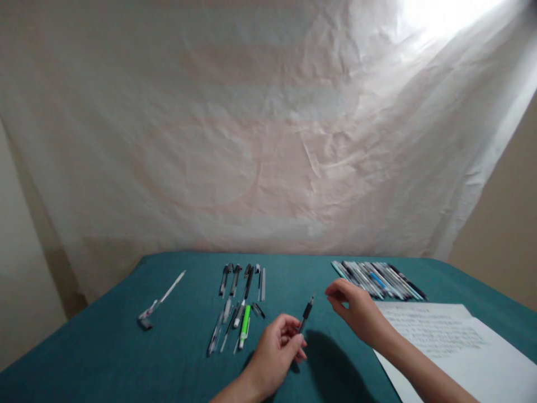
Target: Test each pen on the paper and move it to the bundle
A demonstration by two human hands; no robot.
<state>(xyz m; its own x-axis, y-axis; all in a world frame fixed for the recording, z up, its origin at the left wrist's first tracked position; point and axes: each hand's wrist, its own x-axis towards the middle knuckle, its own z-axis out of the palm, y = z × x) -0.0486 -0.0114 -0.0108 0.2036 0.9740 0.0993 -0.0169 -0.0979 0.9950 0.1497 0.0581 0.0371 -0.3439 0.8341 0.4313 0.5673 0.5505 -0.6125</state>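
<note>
My left hand (277, 347) is closed around the lower end of a dark pen (306, 312), which points up and away over the teal table (126, 347). My right hand (354, 310) hovers just right of the pen's tip, fingers curled together in a loose pinch, with nothing I can make out in them. Several pens and pen parts (239, 324) lie in a loose group left of my left hand, one of them bright green (245, 322).
A row of several pens (377, 279) lies at the back right. A white printed sheet (444, 336) lies at the right. A single dismantled white pen (161, 300) rests at the left. A crumpled white cloth (260, 140) hangs behind the table.
</note>
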